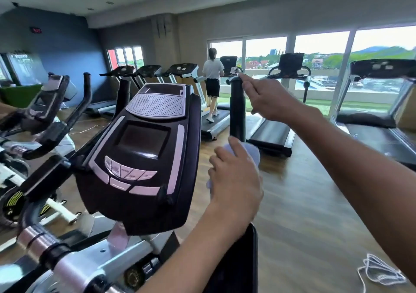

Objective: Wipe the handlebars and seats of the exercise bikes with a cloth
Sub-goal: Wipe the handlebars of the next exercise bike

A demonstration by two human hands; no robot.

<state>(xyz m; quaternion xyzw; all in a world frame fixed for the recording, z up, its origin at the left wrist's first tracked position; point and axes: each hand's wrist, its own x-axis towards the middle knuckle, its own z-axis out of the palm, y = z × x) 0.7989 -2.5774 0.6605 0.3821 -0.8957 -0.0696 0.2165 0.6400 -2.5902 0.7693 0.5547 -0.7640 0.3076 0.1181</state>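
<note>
Cloth (252, 150), pale blue, is bunched around the upright black handlebar (237, 108), gripped by the left hand (234, 178). Above it, the right hand (267, 99) touches the handlebar's top with loosely extended fingers, holding nothing. Left of both hands sits the bike console (144, 139).

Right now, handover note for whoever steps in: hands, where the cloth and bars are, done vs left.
Left hand: grips the pale cloth bunched against the lower end of the upright black handlebar grip, right of the console.
Right hand: beside the top of that grip, fingertip near its cap; whether it actually touches is unclear.
Done: cannot tell from this frame which surfaces are already wiped.
Left: judging by the cloth's position, this grip is mid-wipe. The left-side bar, the neighbouring bike on the left and all seats (none in view) look still to do.
</note>
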